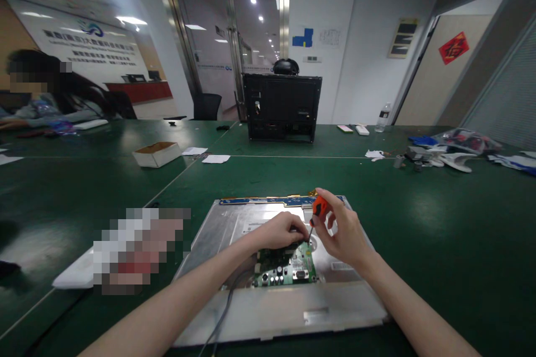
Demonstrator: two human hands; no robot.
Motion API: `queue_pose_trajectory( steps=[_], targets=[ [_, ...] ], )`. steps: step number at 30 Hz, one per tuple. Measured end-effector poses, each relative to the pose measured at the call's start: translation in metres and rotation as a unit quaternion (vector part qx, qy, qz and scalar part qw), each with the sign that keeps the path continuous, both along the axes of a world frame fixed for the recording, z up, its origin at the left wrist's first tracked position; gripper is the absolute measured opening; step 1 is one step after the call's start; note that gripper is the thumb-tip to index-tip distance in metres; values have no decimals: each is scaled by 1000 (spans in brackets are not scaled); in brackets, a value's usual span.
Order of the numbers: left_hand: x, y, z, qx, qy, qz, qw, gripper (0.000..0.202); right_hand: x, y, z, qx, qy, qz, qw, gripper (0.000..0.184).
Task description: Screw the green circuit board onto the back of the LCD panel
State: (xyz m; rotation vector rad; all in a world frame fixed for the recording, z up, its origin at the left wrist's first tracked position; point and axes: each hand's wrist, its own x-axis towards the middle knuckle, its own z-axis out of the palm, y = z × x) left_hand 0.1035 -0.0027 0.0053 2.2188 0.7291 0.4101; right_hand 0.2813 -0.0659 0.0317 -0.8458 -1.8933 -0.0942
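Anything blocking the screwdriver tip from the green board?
Nothing visible. The right hand holds the screwdriver with its tip down at the upper edge of the green board. The left hand rests right beside the tip, not across it.

the screwdriver (320, 207) in my right hand (341, 234) had a smooth orange plastic handle and a thin bare metal shaft. under my left hand (280, 231) the circuit board (288, 268) was matt green, dotted with small shiny metal parts and a metal-framed socket. the panel (268, 312) beneath it was sheet metal, dull silver with a soft brushed sheen. the table (419, 223) had a smooth dark green top that gave back glossy reflections of the ceiling lights. the box (157, 153) farther off was plain cardboard, white outside, brown and matt inside.
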Motion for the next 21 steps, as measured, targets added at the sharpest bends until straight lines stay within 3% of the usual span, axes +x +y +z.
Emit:
queue_pose_trajectory(
  steps=[8, 21],
  targets=[
    [0, 1, -1, 1, 1, 1, 1000, 23, 1, 4, -6, 13, 3, -24, 1000, 46],
    [4, -6, 3, 38, 10, 9, 999, 25, 0, -2, 0, -5, -8, 6, 1000, 54]
  ],
)
